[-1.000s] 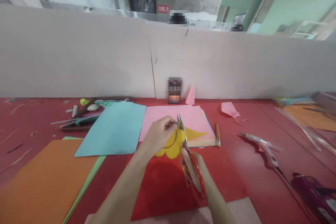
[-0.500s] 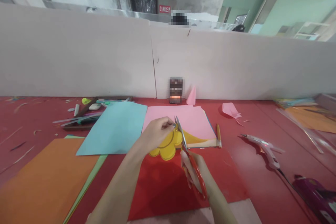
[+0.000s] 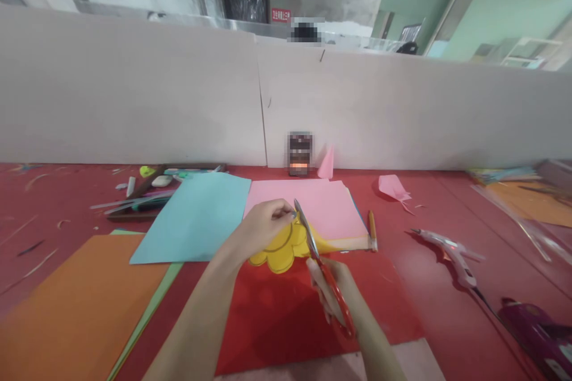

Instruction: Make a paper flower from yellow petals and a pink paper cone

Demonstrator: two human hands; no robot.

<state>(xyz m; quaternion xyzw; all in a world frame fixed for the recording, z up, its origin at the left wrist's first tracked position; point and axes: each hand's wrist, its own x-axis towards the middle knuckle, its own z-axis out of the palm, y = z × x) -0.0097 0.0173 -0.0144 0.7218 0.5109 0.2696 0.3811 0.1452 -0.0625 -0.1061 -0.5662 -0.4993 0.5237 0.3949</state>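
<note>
My left hand (image 3: 271, 220) pinches the upper edge of a yellow paper (image 3: 281, 255) with a scalloped, rounded outline. A drawn curved line shows on the paper. In my right hand (image 3: 333, 289) are scissors with red handles (image 3: 342, 309), fingers wrapped round the grips. The scissor blades point up and away, lying against the yellow paper just right of my left fingertips. A yellow strip trails to the right behind the blades. Below both hands lies a red sheet (image 3: 286, 321); pink paper (image 3: 304, 196) lies beyond them.
Blue paper (image 3: 196, 220) and orange paper (image 3: 80, 286) lie at left, near a tray of tools (image 3: 129, 215). A glue gun (image 3: 451, 253) with a cord rests at right, beside a purple device (image 3: 536, 333). A pink paper cone (image 3: 328, 164) stands by the white partition (image 3: 179, 95).
The scissor blades have closed together across the yellow paper. The paper and my left hand have shifted slightly left.
</note>
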